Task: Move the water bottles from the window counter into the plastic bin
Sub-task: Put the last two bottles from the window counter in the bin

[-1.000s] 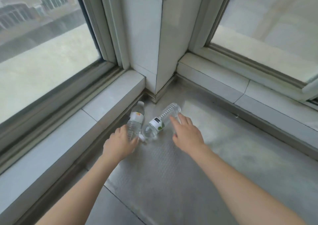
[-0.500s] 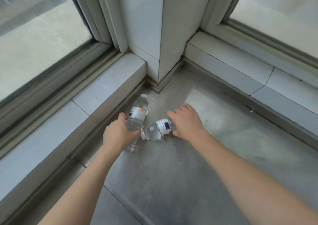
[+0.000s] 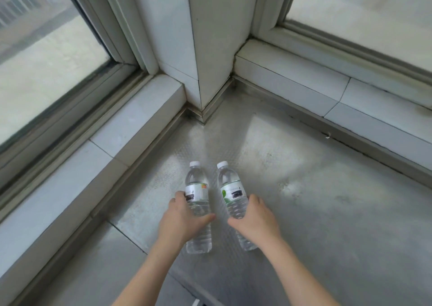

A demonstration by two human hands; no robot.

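Two clear water bottles with white caps and white labels are held side by side above the grey metal counter (image 3: 315, 188), caps pointing away from me. My left hand (image 3: 181, 220) is wrapped around the middle of the left bottle (image 3: 196, 188), whose label has an orange mark. My right hand (image 3: 257, 219) grips the right bottle (image 3: 231, 188), whose label has a green leaf. The bottles' lower halves are partly hidden by my hands. The plastic bin is not in view.
White stone sills (image 3: 131, 128) border the counter on the left and far right, below the windows (image 3: 46, 55). A white square pillar (image 3: 205, 36) stands in the corner ahead.
Both bottles lay on the counter near the corner. My hands closed on them, lifted them and drew them back toward me, now parallel with caps forward.
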